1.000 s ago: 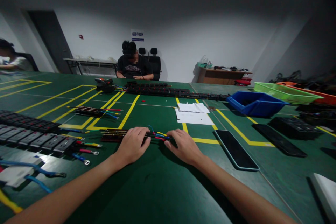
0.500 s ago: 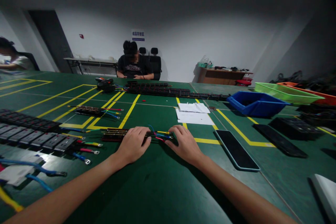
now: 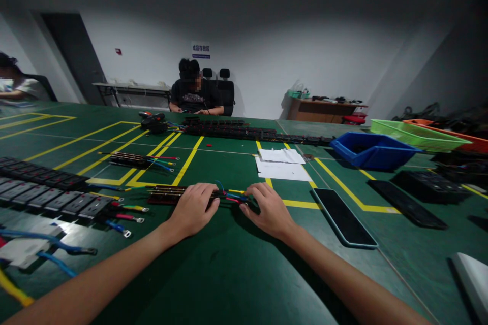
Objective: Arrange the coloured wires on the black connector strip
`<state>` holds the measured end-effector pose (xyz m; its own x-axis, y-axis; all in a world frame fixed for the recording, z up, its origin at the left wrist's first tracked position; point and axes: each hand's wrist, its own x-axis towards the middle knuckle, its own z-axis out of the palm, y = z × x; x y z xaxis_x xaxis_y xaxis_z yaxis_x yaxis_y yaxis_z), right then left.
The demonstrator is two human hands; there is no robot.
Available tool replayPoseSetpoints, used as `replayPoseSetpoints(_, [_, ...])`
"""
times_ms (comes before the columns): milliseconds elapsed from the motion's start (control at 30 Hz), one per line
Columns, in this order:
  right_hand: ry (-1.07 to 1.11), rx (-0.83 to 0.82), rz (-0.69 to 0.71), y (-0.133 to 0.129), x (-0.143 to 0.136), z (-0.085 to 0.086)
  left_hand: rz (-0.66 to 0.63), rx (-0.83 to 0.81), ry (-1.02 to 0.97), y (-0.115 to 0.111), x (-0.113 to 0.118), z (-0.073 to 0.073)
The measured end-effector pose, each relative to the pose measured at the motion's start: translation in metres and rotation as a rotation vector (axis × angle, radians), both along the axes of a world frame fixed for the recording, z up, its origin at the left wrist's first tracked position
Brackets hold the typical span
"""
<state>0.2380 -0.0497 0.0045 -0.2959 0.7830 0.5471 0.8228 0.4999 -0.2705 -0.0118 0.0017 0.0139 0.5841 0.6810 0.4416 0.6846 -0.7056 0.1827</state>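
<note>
An electrical assembly workshop: a smooth green tabletop marked out in straight yellow lines, black rectangular socket strips with coloured, metal-lugged wires, dark oblong bars with brassy strips, and an angular blue plastic bin.

The smooth green table has a soft sheen. Toward its left edge, socket blocks look like satin plastic, cable lugs shiny metal. The wired strip shows brassy metal rails; the paper is matt, the phone screen glossy.
</note>
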Motion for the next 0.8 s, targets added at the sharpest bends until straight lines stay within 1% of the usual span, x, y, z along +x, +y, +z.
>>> replayPoseSetpoints(200, [0.012, -0.023, -0.058, 0.0039, 0.0010, -0.0071, 0.000, -0.004, 0.000, -0.0005, 0.0004, 0.0013])
replayPoseSetpoints(400, [-0.003, -0.038, -0.053, 0.0047, 0.0021, -0.0078, 0.003, -0.004, -0.001, -0.0009, 0.0012, 0.0019])
replayPoseSetpoints(633, [-0.005, -0.033, -0.015, 0.0040, 0.0007, -0.0061, -0.014, -0.011, 0.000, -0.0017, 0.0015, 0.0026])
replayPoseSetpoints(800, [-0.001, -0.056, -0.020, 0.0038, 0.0005, -0.0058, -0.021, -0.024, 0.000, -0.0020, 0.0018, 0.0038])
